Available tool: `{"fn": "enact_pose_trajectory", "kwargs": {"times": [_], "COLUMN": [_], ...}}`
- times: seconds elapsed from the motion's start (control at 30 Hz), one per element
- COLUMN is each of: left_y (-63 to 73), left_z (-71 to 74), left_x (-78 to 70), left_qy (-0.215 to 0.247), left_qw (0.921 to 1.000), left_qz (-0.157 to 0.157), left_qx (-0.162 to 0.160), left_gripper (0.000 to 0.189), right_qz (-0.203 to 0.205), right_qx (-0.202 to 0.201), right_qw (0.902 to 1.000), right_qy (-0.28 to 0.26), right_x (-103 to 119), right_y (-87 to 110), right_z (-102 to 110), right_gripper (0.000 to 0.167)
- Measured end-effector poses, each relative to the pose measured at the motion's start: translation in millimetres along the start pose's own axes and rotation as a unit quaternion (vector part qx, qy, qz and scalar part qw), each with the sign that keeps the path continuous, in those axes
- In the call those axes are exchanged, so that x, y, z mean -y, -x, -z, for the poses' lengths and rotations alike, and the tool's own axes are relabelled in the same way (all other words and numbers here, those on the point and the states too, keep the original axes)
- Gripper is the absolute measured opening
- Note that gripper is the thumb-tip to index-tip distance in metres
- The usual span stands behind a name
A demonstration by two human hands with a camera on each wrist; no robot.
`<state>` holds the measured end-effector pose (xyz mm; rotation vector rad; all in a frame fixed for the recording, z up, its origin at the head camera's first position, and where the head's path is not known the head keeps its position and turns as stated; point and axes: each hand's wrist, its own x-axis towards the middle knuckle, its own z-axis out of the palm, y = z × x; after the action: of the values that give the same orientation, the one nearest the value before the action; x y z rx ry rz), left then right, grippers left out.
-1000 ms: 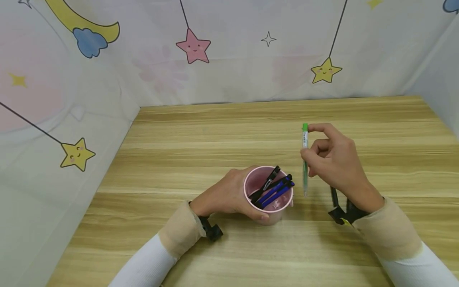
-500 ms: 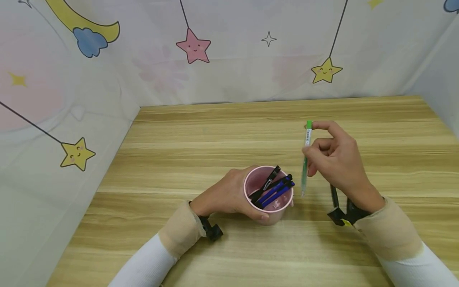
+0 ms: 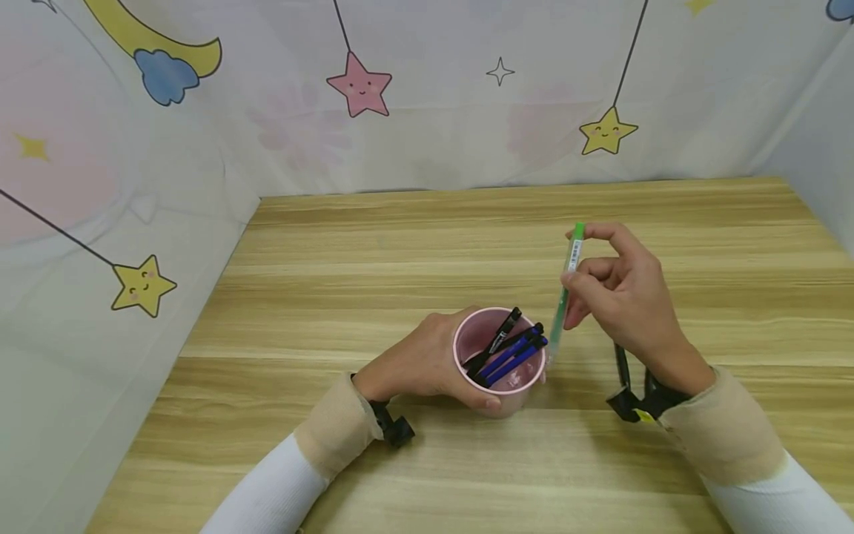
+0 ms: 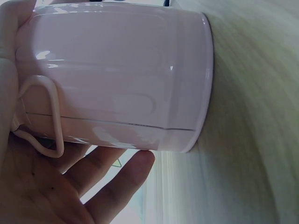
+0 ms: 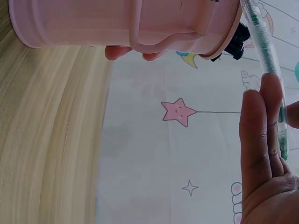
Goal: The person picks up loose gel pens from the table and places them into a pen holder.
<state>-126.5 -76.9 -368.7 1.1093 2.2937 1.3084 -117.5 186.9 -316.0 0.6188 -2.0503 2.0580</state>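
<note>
My left hand (image 3: 434, 360) grips the pink cup (image 3: 512, 405) from the side, thumb curled round its front, and the cup stands mouth-up at the counter (image 3: 333, 259). Inside it, the blue pens (image 3: 512, 365) and a black pen (image 3: 501, 337) lean toward my right, their ends at or over the rim. My right hand (image 3: 620, 289) pinches the green pen (image 3: 562, 311), my index finger up at its green end and my thumb lower down the barrel. From the right wrist two fingers (image 5: 254, 126) lie close together beside the barrel. The green pen slants, its clear end down by the right edge of the cup's mouth; whether it touches there I cannot tell.

What worries me is that low end. Brought across too low, it could knock the rim or catch the handle (image 5: 135, 28) and twist in my pinch, as I hold it so far up. Those leaning ends take up the near side of the mouth, so a bump there could jam it or push them about. If my left grip slackened under such a knock, the cup might rock.
</note>
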Motion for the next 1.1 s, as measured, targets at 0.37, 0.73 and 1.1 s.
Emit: {"fn": "enact_pose_trajectory", "kwargs": {"times": [0.37, 0.73, 1.1], "left_y": [-1.3, -1.2, -1.0], "left_z": [0.5, 0.3, 1.2], "left_x": [1.0, -0.6, -2.1], "left_qy": [-0.006, 0.030, 0.038], "left_qw": [1.0000, 0.9995, 0.9992], "left_qz": [0.000, 0.008, 0.008], "left_qx": [-0.003, 0.006, 0.004], "left_gripper": [0.093, 0.090, 0.090], "right_qz": [0.025, 0.048, 0.055], "right_qx": [0.005, 0.023, 0.070], "right_qw": [0.9986, 0.9946, 0.9944], "right_qy": [-0.047, -0.089, -0.057], "right_x": [-0.3, -2.6, -2.5], "right_y": [-2.1, -2.9, -2.2], "right_z": [1.3, 3.3, 3.5], "right_gripper": [0.042, 0.040, 0.025]}}
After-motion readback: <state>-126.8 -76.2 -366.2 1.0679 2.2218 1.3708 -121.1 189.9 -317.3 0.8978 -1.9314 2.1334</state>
